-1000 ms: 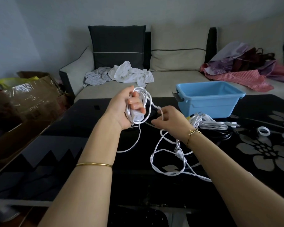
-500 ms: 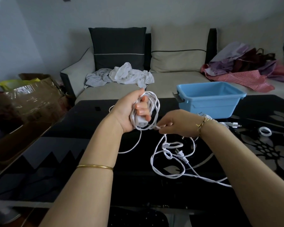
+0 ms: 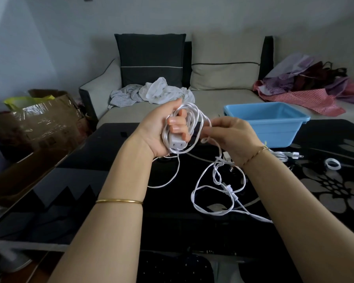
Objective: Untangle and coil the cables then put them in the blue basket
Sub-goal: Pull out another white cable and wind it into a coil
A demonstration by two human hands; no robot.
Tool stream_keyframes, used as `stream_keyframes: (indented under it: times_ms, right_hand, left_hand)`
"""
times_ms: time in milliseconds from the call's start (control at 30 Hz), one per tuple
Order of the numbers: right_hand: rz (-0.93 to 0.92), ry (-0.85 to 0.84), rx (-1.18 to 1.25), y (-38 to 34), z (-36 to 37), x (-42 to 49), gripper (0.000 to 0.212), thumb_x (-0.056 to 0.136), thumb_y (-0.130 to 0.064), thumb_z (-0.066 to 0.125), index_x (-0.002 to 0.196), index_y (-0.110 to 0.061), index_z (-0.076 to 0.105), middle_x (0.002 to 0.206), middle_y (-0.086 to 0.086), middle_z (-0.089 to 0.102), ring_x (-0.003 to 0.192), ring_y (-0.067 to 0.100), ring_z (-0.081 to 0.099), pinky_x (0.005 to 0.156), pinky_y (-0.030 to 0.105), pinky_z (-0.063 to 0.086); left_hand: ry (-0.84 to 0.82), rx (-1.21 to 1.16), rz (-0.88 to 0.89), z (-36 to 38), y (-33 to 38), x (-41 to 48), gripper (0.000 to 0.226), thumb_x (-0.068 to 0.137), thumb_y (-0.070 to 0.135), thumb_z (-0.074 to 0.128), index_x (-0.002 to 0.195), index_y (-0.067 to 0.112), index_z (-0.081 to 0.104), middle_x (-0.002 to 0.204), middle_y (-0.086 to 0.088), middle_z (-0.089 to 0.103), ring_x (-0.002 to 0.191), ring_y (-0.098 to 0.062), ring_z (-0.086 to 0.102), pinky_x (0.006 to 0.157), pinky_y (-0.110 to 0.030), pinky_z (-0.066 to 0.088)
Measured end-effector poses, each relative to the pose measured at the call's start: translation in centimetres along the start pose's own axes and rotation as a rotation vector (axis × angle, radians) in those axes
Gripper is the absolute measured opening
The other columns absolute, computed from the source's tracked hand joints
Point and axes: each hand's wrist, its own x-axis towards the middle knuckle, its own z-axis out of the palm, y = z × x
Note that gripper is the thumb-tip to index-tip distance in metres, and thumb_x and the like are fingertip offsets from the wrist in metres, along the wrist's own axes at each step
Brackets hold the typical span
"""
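White cable [image 3: 177, 142] in left hand [image 3: 159, 129]; blue basket [image 3: 274, 131] behind right hand [image 3: 231, 137]

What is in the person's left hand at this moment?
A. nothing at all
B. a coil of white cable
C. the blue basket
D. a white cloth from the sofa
B: the left hand holds the coiled white cable, with its socket end showing at the bottom of the grip, while the blue basket stands apart, untouched.
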Motion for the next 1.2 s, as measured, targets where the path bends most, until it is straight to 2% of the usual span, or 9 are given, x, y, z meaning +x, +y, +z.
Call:
stream_keyframes:
  times_ms: [133, 267, 400, 500, 700, 833, 967, 1100, 1200]
  right_hand:
    - [0.074, 0.013, 0.293, -0.2, -1.4, 0.3, 0.012, 0.089, 0.0, 0.057, 0.078, -0.003, 0.055, 0.058, 0.008, 0.063, 0.048, 0.013, 0.062, 0.058, 0.029, 0.059]
    - [0.149, 0.05, 0.089, 0.8, -2.4, 0.5, 0.015, 0.095, -0.007, 0.051, 0.081, -0.005, 0.056, 0.061, 0.007, 0.05, 0.042, 0.012, 0.059, 0.053, 0.029, 0.058]
    - [0.174, -0.053, 0.206, 1.0, -2.4, 0.6, 0.032, 0.099, -0.032, 0.04, 0.083, -0.01, 0.057, 0.07, 0.007, 0.057, 0.066, 0.02, 0.067, 0.079, 0.039, 0.054]
    - [0.098, -0.178, 0.221, 0.4, -1.8, 0.3, 0.032, 0.083, -0.045, 0.057, 0.086, -0.013, 0.058, 0.084, 0.006, 0.066, 0.083, 0.021, 0.067, 0.087, 0.038, 0.052]
    - [-0.026, -0.37, 0.103, 0.8, -0.7, -0.6, 0.029, 0.067, -0.006, 0.069, 0.094, -0.007, 0.057, 0.09, 0.01, 0.066, 0.088, 0.023, 0.063, 0.089, 0.039, 0.052]
    - [-0.08, -0.347, 0.029, 0.7, 0.0, -0.8, 0.031, 0.074, 0.012, 0.068, 0.094, -0.006, 0.055, 0.084, 0.009, 0.064, 0.077, 0.022, 0.062, 0.079, 0.036, 0.056]
    - [-0.137, -0.242, -0.041, 0.4, 0.2, -0.7, 0.027, 0.077, 0.008, 0.068, 0.092, -0.008, 0.052, 0.081, 0.013, 0.057, 0.069, 0.016, 0.058, 0.066, 0.029, 0.056]
    - [-0.123, -0.217, 0.075, 0.0, -0.1, -0.7, 0.006, 0.087, -0.001, 0.059, 0.087, -0.006, 0.057, 0.066, 0.004, 0.059, 0.057, 0.01, 0.058, 0.068, 0.03, 0.057]
    - [-0.072, -0.099, 0.055, -0.3, -1.0, -0.2, 0.016, 0.094, -0.01, 0.052, 0.082, -0.007, 0.061, 0.057, -0.001, 0.056, 0.056, 0.014, 0.06, 0.074, 0.032, 0.056]
  left_hand:
    - [-0.033, -0.029, -0.063, -0.1, -0.1, -0.2, 0.036, 0.096, 0.036, 0.041, 0.066, 0.017, 0.042, 0.031, 0.008, 0.031, 0.028, -0.005, 0.033, 0.041, -0.014, 0.039]
    - [-0.215, -0.244, -0.128, -0.7, 0.4, -0.3, 0.037, 0.094, 0.03, 0.047, 0.063, 0.011, 0.052, 0.033, 0.006, 0.041, 0.03, -0.007, 0.041, 0.044, -0.018, 0.045]
    - [-0.202, -0.286, -0.093, -0.4, 0.7, -0.4, 0.035, 0.093, 0.025, 0.048, 0.062, 0.01, 0.051, 0.034, 0.006, 0.041, 0.03, -0.007, 0.041, 0.043, -0.02, 0.046]
    - [-0.097, -0.23, -0.036, 0.4, 0.3, -0.3, 0.037, 0.095, 0.03, 0.043, 0.061, 0.015, 0.047, 0.032, 0.008, 0.036, 0.029, -0.004, 0.036, 0.04, -0.016, 0.042]
    - [-0.036, -0.283, 0.026, 0.7, 0.2, 0.1, 0.034, 0.097, 0.032, 0.041, 0.066, 0.018, 0.042, 0.032, 0.009, 0.035, 0.029, -0.005, 0.036, 0.042, -0.014, 0.042]
    - [-0.023, -0.331, 0.058, 0.5, 0.0, 0.3, 0.035, 0.099, 0.033, 0.04, 0.067, 0.018, 0.041, 0.032, 0.009, 0.035, 0.029, -0.004, 0.037, 0.042, -0.014, 0.042]
    - [-0.008, -0.371, 0.108, 0.6, 0.0, 0.4, 0.035, 0.098, 0.032, 0.042, 0.065, 0.02, 0.038, 0.032, 0.009, 0.035, 0.029, -0.004, 0.037, 0.041, -0.015, 0.042]
    - [0.009, -0.397, 0.151, 0.5, 0.3, 0.3, 0.035, 0.097, 0.028, 0.044, 0.064, 0.02, 0.039, 0.033, 0.009, 0.036, 0.029, -0.004, 0.037, 0.042, -0.014, 0.041]
    - [-0.009, -0.389, 0.109, 0.5, 0.3, 0.0, 0.035, 0.096, 0.03, 0.045, 0.063, 0.02, 0.04, 0.033, 0.009, 0.036, 0.029, -0.005, 0.037, 0.04, -0.015, 0.042]
